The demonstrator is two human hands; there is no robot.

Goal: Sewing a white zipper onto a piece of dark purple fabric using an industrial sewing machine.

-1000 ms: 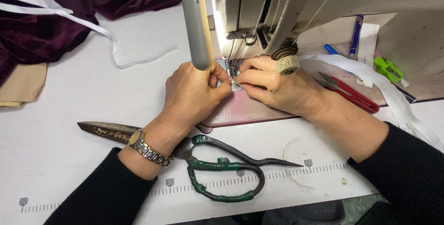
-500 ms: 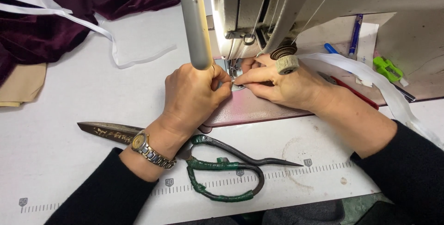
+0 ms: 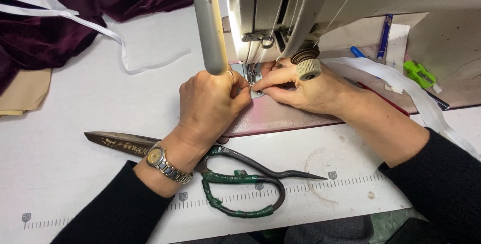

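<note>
nearest the camera, 2 black sleeves come in from the bottom edge, and a printed ruler strip [image 3: 300, 188] with small shield-shaped grey markers runs along the front of the white table [image 3: 90, 108]. just beyond it lie large dark tailor's scissors [image 3: 200, 166], blades pointing left, their loop handles wrapped in green tape; the left forearm crosses over them, and a metal wristwatch [image 3: 163, 163] with a pale dial sits on that wrist.

further in, the left hand [image 3: 210, 104] rests on the pinkish bed plate [image 3: 280, 118] of the sewing machine, fingers curled closed toward the needle area. the right hand [image 3: 305, 89] meets it from the other side, fingers extended and pinched together at the tips. between the 2 sets of fingertips sits a small pale piece [image 3: 256, 91], right under the presser foot [image 3: 253, 76]; what exactly it is cannot be told, as it is too small and mostly hidden.

above the hands stands the beige sewing machine head [image 3: 280, 8], with a round ribbed knob [image 3: 308, 68] just over the right hand and a grey tube [image 3: 206, 21] over the left.

to the right, a white ribbon [image 3: 406, 86] trails beside the right arm, a bright green clip [image 3: 420, 73] and a blue pen [image 3: 385, 36] behind it. far left, dark maroon velvet [image 3: 45, 28] lies heaped, crossed by a white tape [image 3: 100, 31], with tan cloth [image 3: 22, 91] below it.
</note>
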